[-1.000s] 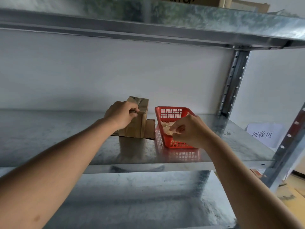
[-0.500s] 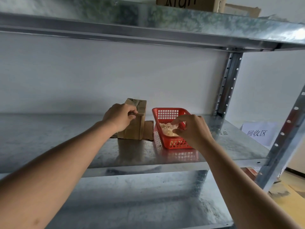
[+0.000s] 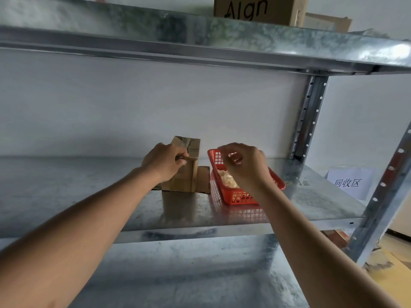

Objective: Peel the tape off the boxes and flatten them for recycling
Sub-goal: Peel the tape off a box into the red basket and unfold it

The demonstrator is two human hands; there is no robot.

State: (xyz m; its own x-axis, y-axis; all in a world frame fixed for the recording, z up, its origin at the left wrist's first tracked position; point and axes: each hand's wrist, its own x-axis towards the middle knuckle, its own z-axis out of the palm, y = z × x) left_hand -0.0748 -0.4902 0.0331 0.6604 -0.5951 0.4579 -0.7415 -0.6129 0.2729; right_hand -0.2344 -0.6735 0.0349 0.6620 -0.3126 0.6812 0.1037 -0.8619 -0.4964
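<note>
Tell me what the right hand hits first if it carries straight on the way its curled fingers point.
Probably the small cardboard box: the right hand hovers above the red basket with fingertips aimed left toward it. Depth is unclear, so it might pass in front.

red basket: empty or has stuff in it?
Not empty. The red basket holds a pale crumpled wad, likely peeled tape, seen below the right hand hovering above it.

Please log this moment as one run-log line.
left hand: grips cardboard box | right hand: above red basket | tape scraps: in basket
</note>
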